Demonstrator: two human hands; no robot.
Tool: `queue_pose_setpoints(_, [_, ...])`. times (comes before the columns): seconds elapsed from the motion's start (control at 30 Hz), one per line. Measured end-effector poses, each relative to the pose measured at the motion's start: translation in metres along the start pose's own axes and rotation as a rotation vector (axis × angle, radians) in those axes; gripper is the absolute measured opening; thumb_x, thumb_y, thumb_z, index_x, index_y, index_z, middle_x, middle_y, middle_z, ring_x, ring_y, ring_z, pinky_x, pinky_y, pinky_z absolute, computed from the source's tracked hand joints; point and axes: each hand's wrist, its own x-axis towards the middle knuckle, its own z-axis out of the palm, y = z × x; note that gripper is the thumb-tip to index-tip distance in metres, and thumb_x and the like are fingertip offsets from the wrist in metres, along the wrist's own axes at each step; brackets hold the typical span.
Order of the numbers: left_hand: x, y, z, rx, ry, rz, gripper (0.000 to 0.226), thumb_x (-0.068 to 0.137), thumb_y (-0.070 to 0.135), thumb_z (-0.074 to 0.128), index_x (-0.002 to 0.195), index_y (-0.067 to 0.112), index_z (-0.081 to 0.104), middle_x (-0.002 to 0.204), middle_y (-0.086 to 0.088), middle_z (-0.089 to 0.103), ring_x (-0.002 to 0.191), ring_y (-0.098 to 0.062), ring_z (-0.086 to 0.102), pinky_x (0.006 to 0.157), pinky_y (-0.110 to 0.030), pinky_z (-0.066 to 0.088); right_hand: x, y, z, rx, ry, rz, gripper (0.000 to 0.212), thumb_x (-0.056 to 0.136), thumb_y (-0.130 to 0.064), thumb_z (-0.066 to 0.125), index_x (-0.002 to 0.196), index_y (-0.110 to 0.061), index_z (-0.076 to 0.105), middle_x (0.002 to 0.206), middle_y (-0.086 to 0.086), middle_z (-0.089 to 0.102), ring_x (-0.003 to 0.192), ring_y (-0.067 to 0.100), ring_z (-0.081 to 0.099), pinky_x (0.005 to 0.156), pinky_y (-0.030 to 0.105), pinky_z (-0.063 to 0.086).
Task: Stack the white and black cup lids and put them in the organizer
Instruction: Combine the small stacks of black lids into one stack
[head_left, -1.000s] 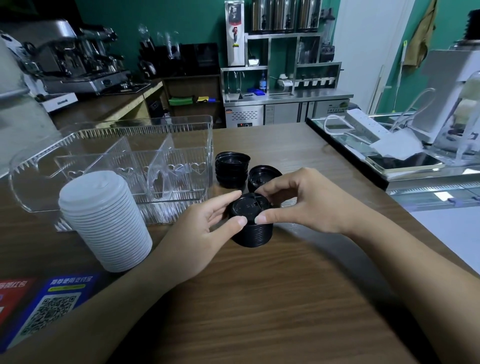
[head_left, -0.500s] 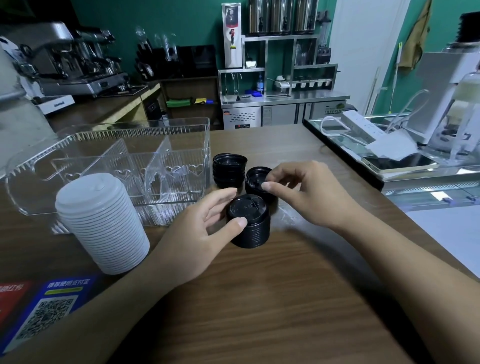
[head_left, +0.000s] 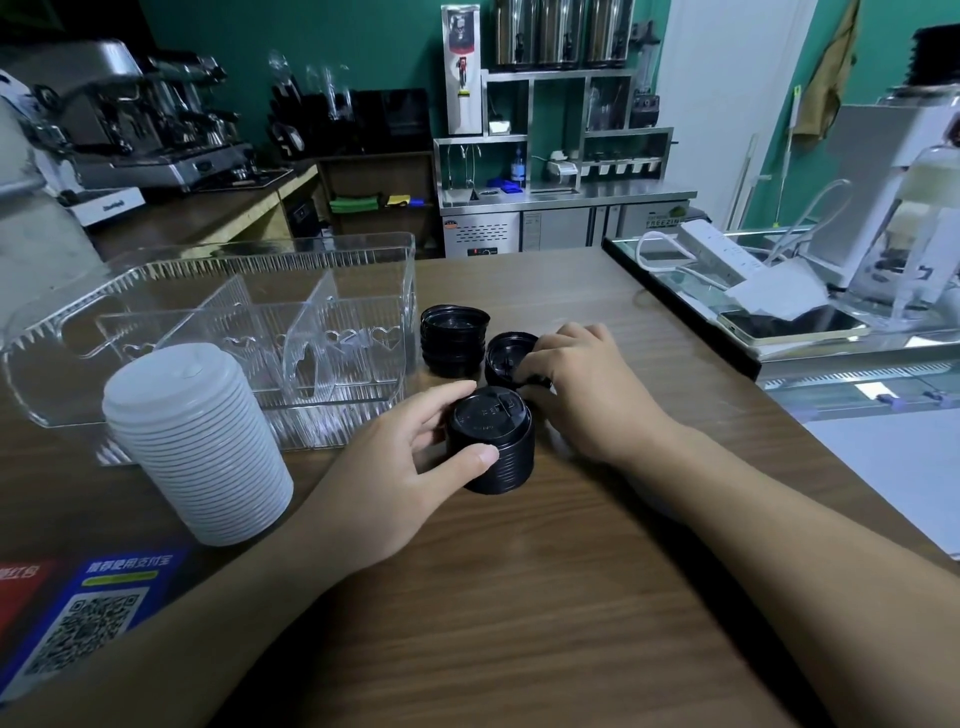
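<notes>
My left hand (head_left: 415, 457) grips the ribbed black lid stack (head_left: 491, 441); right hand (head_left: 576, 384) pinches a loose black plastic lid (head_left: 506, 353) at one o'clock—lift level, seat squarely.

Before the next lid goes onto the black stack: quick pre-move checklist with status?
1. Left hand steadies the near black stack: ok, thumb and fingers curl round it.
2. Near black stack upright on the counter: ok.
3. Right hand has the loose black lids: cannot tell, fingertips are at their near edge but the grip is hidden.
4. Far black stack out of the way: ok, it stands apart beside the organizer.
5. Organizer ready to receive: ok, compartments show no lids.
6. White lid stack stowed: not ok, it stands outside the organizer.
</notes>
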Motion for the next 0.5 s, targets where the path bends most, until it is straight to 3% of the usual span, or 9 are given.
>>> queue_pose_setpoints(0.1, [0.001,-0.001,0.000,0.008,0.002,0.003,0.075,0.096,0.061,0.080,0.165,0.046,0.054,0.159,0.027,0.064,0.152,0.008,0.053,0.132,-0.036,0.044,0.000,-0.002,-0.002,0.009,-0.010,0.016,0.008,0.091,-0.031,0.084,0.097,-0.027,0.080,0.099,-0.006,0.073,0.103,0.028,0.061,0.094,0.046,0.041])
queue_pose_setpoints(0.23, [0.002,-0.003,0.001,-0.002,0.019,0.006,0.080,0.090,0.068,0.077,0.164,0.047,0.055,0.158,0.030,0.064,0.151,0.008,0.054,0.131,-0.036,0.045,0.001,-0.004,-0.005,0.085,-0.004,0.042,0.020,0.084,-0.027,0.089,0.089,-0.028,0.070,0.093,-0.010,0.070,0.098,0.024,0.059,0.093,0.046,0.042])
queue_pose_setpoints(0.37, [0.002,-0.003,0.001,-0.006,0.016,0.013,0.080,0.090,0.068,0.078,0.164,0.046,0.055,0.158,0.029,0.064,0.151,0.007,0.055,0.131,-0.037,0.045,0.000,0.000,-0.004,0.199,0.024,0.057,0.017,0.085,-0.032,0.094,0.092,-0.029,0.078,0.097,-0.011,0.075,0.099,0.023,0.064,0.094,0.046,0.042])
queue_pose_setpoints(0.5, [0.001,-0.003,0.001,-0.011,0.013,0.011,0.076,0.093,0.064,0.080,0.163,0.047,0.055,0.157,0.028,0.065,0.150,0.006,0.056,0.130,-0.038,0.046,-0.001,0.002,-0.014,0.284,0.098,0.071,0.010,0.093,-0.031,0.090,0.091,-0.027,0.081,0.093,-0.015,0.073,0.095,0.018,0.061,0.087,0.035,0.031])
